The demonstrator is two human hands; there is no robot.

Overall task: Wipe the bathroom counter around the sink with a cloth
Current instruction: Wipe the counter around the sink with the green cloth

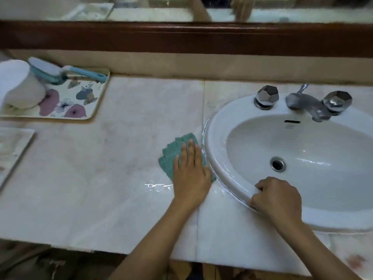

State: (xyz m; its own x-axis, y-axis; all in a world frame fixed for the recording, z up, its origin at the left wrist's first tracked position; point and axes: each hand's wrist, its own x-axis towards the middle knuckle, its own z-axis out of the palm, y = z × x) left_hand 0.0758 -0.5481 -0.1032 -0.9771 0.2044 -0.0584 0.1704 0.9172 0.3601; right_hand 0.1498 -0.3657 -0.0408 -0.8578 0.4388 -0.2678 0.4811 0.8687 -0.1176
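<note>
We see the left hand (190,174) flat, fingers straight, pressing the green cloth (177,150) on the pale marble counter (101,178) just beside the sink (220,126) rim; right hand (277,197) curled, gripping the sink's front edge; wet streak near the cloth; floral tray (84,102) at back left; wood-framed mirror (161,9) above.

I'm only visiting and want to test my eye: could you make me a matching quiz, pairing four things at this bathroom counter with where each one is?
Things:
1. cloth
2. brush
3. right hand
4. tap

Places:
A. on the flowered tray
B. between two knobs
C. under the flat left hand
D. gripping the sink rim

Pairs: 1-C, 2-A, 3-D, 4-B
</note>
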